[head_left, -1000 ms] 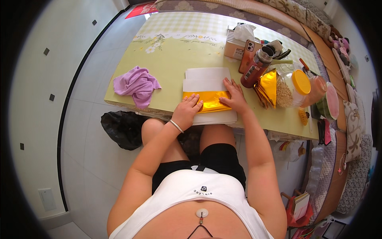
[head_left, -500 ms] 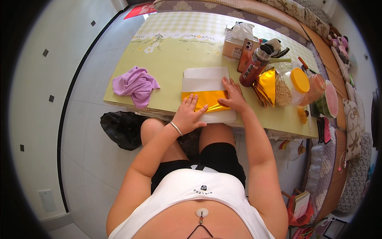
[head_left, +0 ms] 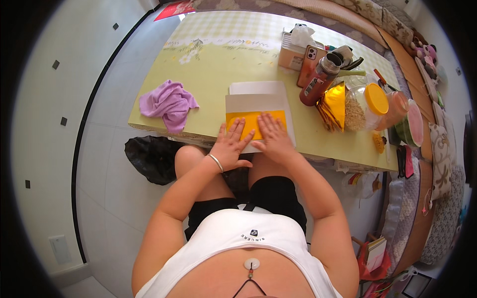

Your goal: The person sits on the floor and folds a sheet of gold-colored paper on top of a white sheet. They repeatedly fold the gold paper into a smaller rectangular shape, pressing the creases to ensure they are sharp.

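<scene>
A sheet of gold foil paper [head_left: 252,117] with a white upper part [head_left: 254,102] lies on a stack of white paper [head_left: 268,87] at the table's near edge. My left hand [head_left: 231,146] rests on the left part of the gold area, fingers spread and flat. Beside it, my right hand [head_left: 274,140] presses flat on the right part, its fingers stretched out. The palms cover the sheet's lower edge, so its outline there is partly hidden. Neither hand grips anything.
A lilac cloth [head_left: 169,105] lies at the left of the table [head_left: 208,89]. To the right stand a dark red thermos [head_left: 318,85], a phone [head_left: 309,64], folded gold foil [head_left: 334,107], a yellow-lidded jar [head_left: 358,109] and a cut watermelon [head_left: 412,124]. A black bag [head_left: 151,159] sits below.
My right hand has moved left and down from the sheet's right edge onto its gold part. The sheet has shifted slightly left, and its gold area now looks flatter. My left hand stays nearly in place.
</scene>
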Motion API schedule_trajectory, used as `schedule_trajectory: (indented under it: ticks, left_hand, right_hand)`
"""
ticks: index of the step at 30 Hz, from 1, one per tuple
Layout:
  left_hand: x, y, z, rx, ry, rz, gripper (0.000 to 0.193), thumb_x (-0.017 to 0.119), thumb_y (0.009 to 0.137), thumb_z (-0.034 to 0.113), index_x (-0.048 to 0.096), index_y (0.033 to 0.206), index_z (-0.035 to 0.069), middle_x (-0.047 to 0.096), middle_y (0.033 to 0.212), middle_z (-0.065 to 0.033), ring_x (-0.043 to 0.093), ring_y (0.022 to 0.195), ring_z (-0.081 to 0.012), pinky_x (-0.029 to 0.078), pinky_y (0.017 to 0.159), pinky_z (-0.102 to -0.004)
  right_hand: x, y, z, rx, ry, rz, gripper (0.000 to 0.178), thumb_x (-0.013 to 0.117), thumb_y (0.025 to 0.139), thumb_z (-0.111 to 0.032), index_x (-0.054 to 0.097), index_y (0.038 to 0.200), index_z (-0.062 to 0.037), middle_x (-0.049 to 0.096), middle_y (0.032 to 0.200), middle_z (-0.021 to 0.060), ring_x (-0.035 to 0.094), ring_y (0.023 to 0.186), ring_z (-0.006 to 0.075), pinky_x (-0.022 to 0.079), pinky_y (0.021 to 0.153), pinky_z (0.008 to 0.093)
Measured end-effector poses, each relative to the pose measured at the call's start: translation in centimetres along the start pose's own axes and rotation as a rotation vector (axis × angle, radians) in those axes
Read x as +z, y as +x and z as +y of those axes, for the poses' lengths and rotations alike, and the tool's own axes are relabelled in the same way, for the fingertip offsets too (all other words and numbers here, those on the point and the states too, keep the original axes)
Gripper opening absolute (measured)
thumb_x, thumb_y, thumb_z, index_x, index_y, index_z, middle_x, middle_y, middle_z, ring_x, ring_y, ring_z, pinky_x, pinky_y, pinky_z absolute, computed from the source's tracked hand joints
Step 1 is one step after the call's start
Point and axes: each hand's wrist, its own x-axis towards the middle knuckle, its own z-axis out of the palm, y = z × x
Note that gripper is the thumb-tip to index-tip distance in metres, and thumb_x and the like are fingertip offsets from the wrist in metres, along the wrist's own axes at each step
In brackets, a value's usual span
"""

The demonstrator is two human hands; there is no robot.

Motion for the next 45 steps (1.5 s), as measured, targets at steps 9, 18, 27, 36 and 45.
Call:
schedule_trajectory:
  ticks: [9,18,27,36,45]
  left_hand:
    - [0.4,0.6,-4.6,-0.123,-0.217,0.416,0.051,0.069,0.084,0.026,0.060,0.129,0.005,0.051,0.144,-0.0163,0.045,0.132,-0.0372,0.035,0.109,-0.0528]
    - [-2.9,6.8,-6.7,-0.322,-0.284,0.053,0.061,0.088,0.062,0.019,0.065,0.118,0.008,0.061,0.116,-0.0148,0.052,0.115,-0.0349,0.044,0.101,-0.0422]
    - [-1.6,6.5,-6.8,-0.380,-0.493,0.224,0.028,0.083,0.066,0.009,0.063,0.085,0.003,0.067,0.082,-0.0128,0.065,0.080,-0.0300,0.054,0.073,-0.0389]
    - [-0.4,5.9,-5.8,-0.734,-1.507,0.323,0.009,0.067,0.087,-0.005,0.063,0.093,0.000,0.070,0.080,-0.0104,0.072,0.067,-0.0187,0.059,0.057,-0.0280]
    - [-1.9,6.1,-5.3,-0.849,-1.700,0.248,0.009,0.066,0.093,0.006,0.066,0.101,0.002,0.072,0.093,-0.0110,0.075,0.083,-0.0238,0.062,0.067,-0.0298]
  right_hand:
    - [-2.3,-2.1,3.8,0.080,-0.140,0.173,0.061,0.062,0.092,-0.036,0.047,0.143,-0.0069,0.036,0.155,0.0160,0.031,0.143,0.0352,0.025,0.116,0.0495]
    - [-4.4,1.2,1.6,0.459,0.269,0.131,0.049,0.073,0.078,-0.014,0.058,0.123,-0.0016,0.068,0.101,0.0206,0.066,0.095,0.0377,0.053,0.079,0.0442]
    - [-4.2,1.0,3.2,0.741,1.057,0.136,0.058,0.070,0.084,-0.003,0.044,0.135,0.0071,0.070,0.089,0.0204,0.071,0.067,0.0235,0.056,0.056,0.0330]
    - [-3.2,0.4,2.4,0.751,1.459,0.367,0.041,0.064,0.088,0.001,0.048,0.126,0.0050,0.070,0.090,0.0147,0.071,0.071,0.0203,0.058,0.059,0.0279]
    - [-4.3,0.7,3.1,0.848,1.591,0.289,0.017,0.065,0.094,-0.012,0.059,0.106,-0.0009,0.070,0.097,0.0145,0.073,0.085,0.0249,0.061,0.071,0.0318]
